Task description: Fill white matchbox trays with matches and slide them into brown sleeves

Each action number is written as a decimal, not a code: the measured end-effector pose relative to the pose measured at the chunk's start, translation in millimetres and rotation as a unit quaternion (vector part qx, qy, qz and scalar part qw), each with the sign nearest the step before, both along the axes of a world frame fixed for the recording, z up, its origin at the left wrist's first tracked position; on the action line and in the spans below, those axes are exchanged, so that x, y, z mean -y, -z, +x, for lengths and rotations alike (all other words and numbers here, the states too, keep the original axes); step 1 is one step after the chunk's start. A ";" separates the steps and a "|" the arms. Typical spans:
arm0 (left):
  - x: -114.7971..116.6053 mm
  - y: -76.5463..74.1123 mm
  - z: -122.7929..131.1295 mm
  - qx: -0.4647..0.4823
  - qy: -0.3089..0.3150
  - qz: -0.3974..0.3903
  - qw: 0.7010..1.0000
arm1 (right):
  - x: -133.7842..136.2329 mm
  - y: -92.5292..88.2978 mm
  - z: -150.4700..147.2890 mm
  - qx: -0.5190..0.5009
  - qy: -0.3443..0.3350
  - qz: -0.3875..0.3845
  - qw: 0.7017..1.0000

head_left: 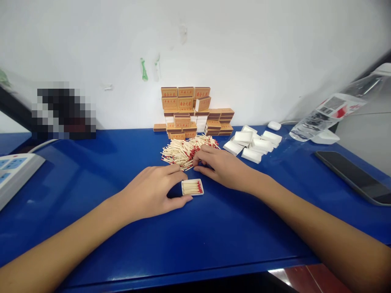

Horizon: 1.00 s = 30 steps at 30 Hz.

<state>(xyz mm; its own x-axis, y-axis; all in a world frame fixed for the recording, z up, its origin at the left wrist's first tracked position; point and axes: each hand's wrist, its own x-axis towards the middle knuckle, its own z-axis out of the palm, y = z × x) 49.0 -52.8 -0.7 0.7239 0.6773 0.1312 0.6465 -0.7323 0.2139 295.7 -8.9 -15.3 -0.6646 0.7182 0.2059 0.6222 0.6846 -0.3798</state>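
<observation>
Head view, blue table [195, 244], scuffed wall [244, 49], matchboxes [185, 104] along back edge, left hand [157, 190] pinching tray [197, 194], right hand [219, 167] curled at matches [177, 151], grip unclear.

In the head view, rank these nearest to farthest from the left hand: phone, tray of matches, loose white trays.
From the left hand:
1. Tray of matches: between its thumb and forefinger.
2. Loose white trays: to the right, farther back.
3. Phone: at the far right.
</observation>
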 end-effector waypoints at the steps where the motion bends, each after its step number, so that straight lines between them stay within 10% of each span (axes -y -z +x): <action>1: -0.3 -0.2 0.1 -0.002 -0.001 0.003 1.000 | -0.3 0.3 0.0 0.000 0.000 0.003 1.000; 19: -3.7 -3.7 -3.8 -0.001 -0.013 -0.018 1.000 | 43.9 -28.0 -7.7 0.067 -0.024 -0.028 0.997; 30: -1.6 -0.1 -4.1 0.030 -0.008 0.035 0.999 | -2.7 -18.9 29.0 0.017 0.141 0.049 0.989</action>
